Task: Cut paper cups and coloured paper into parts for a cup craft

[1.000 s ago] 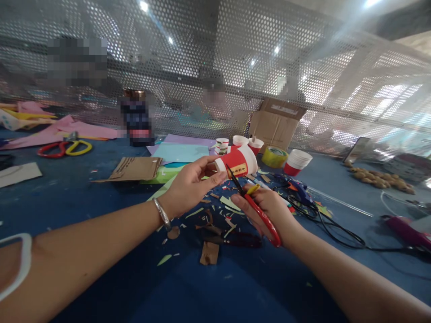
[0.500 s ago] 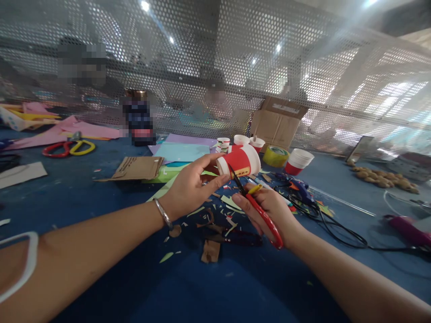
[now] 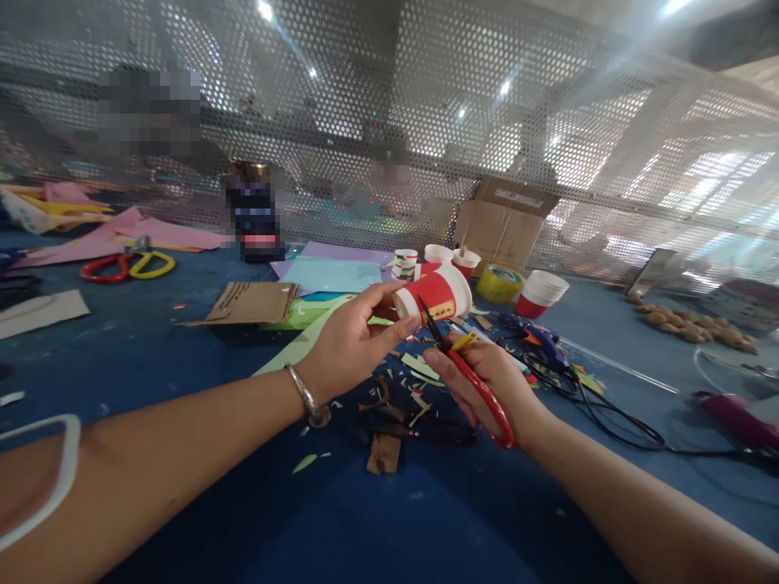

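My left hand (image 3: 359,337) is closed on a red and white paper cup (image 3: 435,290), tilted on its side with one end toward the right. Thumb and fingers grip the cup near its left end. In my right hand (image 3: 487,381) is a pair of red-handled scissors (image 3: 484,397); a yellow piece shows beside the handle. The dark blade tips lie against the cup's side, by its yellow label. Whether the blade has gone through the wall I cannot tell. Below the hands, paper scraps (image 3: 419,397) and a brown cardboard piece (image 3: 383,453) lie on the blue table (image 3: 304,535).
Behind the cup stand more paper cups (image 3: 543,290), a yellow tape roll (image 3: 500,283) and a cardboard box (image 3: 502,223). A glue gun (image 3: 546,345) with black cable lies right. To the left are red-and-yellow scissors (image 3: 127,266), folded cardboard (image 3: 249,303) and coloured paper (image 3: 332,274).
The view has shifted very slightly. Both hands keep their hold, and the scissor blades stay at the cup's side with little visible movement.
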A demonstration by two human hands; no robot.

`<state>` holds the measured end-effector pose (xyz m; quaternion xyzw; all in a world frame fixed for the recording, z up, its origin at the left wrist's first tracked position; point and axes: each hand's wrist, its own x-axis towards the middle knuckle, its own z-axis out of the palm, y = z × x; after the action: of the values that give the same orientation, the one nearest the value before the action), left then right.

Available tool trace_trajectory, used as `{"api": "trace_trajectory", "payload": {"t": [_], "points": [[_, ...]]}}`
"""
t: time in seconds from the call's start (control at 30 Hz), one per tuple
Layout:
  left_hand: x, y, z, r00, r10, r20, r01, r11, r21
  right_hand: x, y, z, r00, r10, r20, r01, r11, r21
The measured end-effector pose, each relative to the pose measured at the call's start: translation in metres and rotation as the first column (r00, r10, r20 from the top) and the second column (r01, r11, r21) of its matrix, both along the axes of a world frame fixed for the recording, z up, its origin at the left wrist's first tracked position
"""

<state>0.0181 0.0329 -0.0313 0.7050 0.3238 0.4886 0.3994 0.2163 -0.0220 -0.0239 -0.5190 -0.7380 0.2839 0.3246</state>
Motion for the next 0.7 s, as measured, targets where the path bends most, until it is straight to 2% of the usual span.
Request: {"api": "trace_trajectory", "payload": {"t": [0.2,0.3,0.4,0.5,0.7], "points": [[0.003,-0.003,0.0,0.998,-0.039,0.048,0.041,0.998,-0.052,-0.001,0.001,0.002,0.999,-0.029,0.036,0.027,0.998,0.061],[0.006,-0.005,0.004,0.99,-0.073,0.12,0.092,0.982,-0.163,-0.003,0.002,0.004,0.997,-0.06,0.042,0.056,0.994,0.098],[0.007,-0.006,0.008,0.965,-0.08,0.249,0.155,0.942,-0.299,-0.005,0.001,0.005,0.998,-0.067,0.014,0.065,0.993,0.102],[0.007,-0.004,0.011,0.929,-0.021,0.368,0.185,0.89,-0.417,-0.006,0.0,0.004,0.997,-0.075,0.003,0.074,0.994,0.076],[0.009,-0.001,0.011,0.893,-0.019,0.45,0.291,0.786,-0.545,-0.002,0.003,0.005,0.998,-0.04,0.057,0.039,0.999,0.01]]}}
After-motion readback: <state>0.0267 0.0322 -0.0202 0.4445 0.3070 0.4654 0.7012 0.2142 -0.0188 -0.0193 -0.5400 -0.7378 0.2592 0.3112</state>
